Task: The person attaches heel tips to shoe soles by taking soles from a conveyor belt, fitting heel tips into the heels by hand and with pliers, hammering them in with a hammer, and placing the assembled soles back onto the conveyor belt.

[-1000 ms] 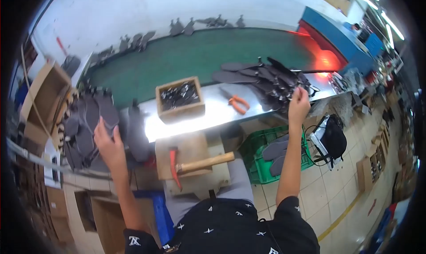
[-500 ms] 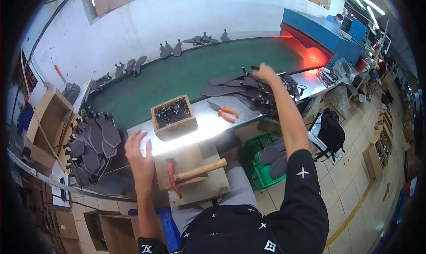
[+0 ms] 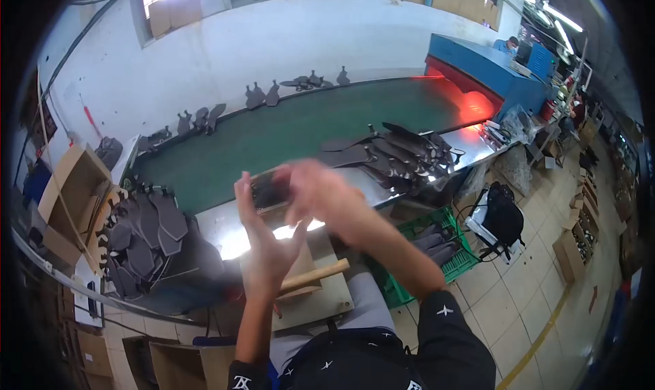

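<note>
My left hand is raised in front of the wooden box, its fingers apart and nothing visible in it. Beside it, my right hand is smeared by motion, so its grip is unclear. Behind both hands is the wooden box of small dark parts, mostly covered. Under my hands, a hammer with a wooden handle lies on a wooden block at my lap; its head is hidden. A pile of dark grey, sole-shaped pieces with metal clips rests on the metal bench edge to the right.
A green conveyor belt runs behind the bench towards a blue machine glowing red. More grey pieces fill a basket at left and a green crate at lower right. Further pieces line the belt's far edge. A person sits far back.
My right hand has come back from the grey pile to beside my left hand. My left hand has moved right, in front of the box. The orange-handled pliers are now hidden.
</note>
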`<act>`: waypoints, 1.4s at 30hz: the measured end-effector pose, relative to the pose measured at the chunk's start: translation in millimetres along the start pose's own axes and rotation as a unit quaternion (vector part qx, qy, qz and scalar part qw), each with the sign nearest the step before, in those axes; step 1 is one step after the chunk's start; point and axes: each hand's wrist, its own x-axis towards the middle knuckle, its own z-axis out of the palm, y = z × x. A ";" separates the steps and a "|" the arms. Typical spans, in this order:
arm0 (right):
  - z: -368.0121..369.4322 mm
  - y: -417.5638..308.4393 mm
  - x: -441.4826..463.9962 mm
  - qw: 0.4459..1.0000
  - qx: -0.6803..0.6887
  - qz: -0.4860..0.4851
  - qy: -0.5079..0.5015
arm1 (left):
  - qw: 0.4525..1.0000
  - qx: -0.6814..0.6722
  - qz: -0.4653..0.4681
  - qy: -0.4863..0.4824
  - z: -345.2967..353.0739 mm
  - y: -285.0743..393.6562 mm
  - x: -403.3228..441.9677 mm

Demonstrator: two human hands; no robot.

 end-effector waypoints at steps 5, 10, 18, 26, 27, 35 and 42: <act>9.1 83.3 -43.9 0.895 -0.405 -0.185 -0.027 | 0.977 -0.124 -0.128 0.117 -81.7 14.9 -55.2; -36.0 177.3 -83.6 0.694 -0.716 0.001 -0.072 | 0.883 -0.248 -0.379 0.121 -120.8 30.0 -78.0; -111.0 148.2 -215.5 0.796 -0.547 0.087 0.243 | 0.856 0.355 -0.292 -0.237 -32.3 -82.7 -114.9; -69.5 133.4 -257.9 0.851 -0.401 0.008 0.340 | 0.947 0.238 -0.041 -0.214 19.3 -211.5 -3.0; -82.3 169.0 -262.6 0.865 -0.361 0.045 0.345 | 0.887 0.264 0.022 -0.377 18.6 -256.7 4.4; -79.0 169.0 -226.8 0.877 -0.338 -0.077 0.333 | 0.825 0.321 0.009 -0.465 41.4 -295.1 54.3; -74.8 130.7 -197.2 0.902 -0.280 -0.093 0.316 | 0.905 0.258 0.037 -0.335 24.4 -390.9 37.5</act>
